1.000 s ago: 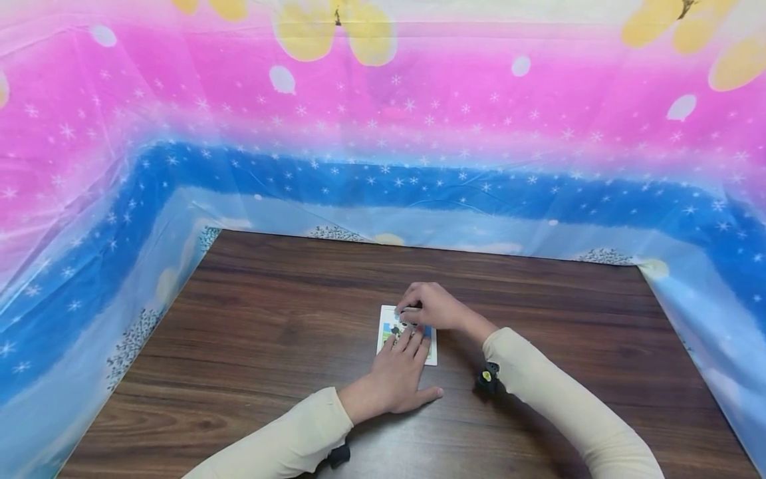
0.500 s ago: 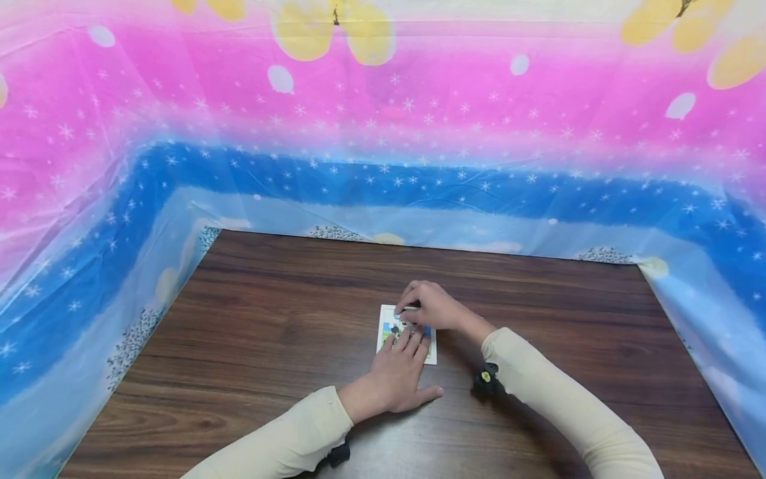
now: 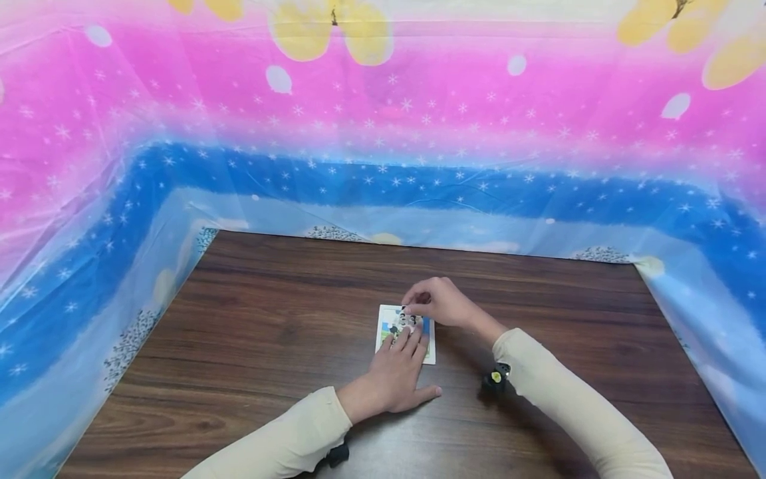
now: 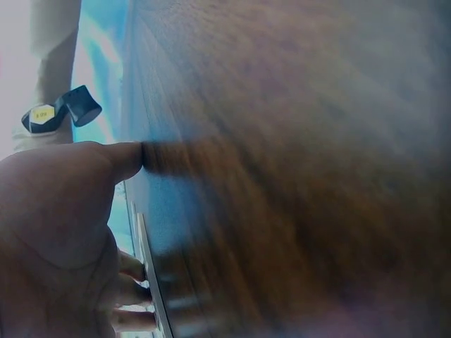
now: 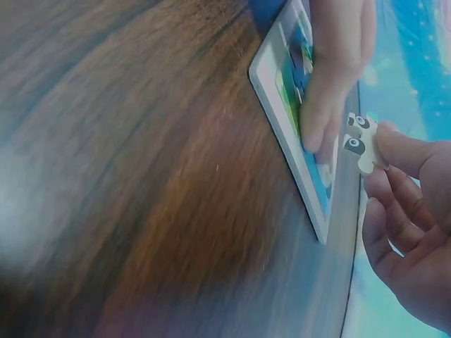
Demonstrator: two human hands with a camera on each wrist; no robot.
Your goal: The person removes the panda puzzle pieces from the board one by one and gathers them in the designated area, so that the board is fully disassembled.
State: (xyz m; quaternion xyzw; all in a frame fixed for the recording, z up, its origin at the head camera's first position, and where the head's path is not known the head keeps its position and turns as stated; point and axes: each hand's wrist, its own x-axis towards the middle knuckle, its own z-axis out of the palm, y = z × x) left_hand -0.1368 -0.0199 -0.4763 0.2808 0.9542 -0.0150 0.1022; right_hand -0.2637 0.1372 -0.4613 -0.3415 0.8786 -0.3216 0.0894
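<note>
A small white-bordered picture puzzle board (image 3: 385, 318) lies flat on the table, its picture partly covered by my hands. My left hand (image 3: 397, 376) rests on its near part with straight fingers spread, the thumb out to the right. At the board's far edge my right hand (image 3: 445, 306) pinches a puzzle piece (image 5: 362, 145) between thumb and fingers. That piece carries a panda face with two dark-ringed eyes. In the right wrist view it is tilted up, raised off the board, close to the left hand's fingers (image 5: 324, 98).
The brown wood-grain table (image 3: 269, 319) spreads around the board. A pink and blue patterned cloth (image 3: 419, 133) hangs along its back and sides. Black wrist cameras (image 3: 495, 379) sit under both cream sleeves.
My right hand has moved slightly up and to the right with the panda piece, uncovering more of the board's top. The left hand has stayed in place.
</note>
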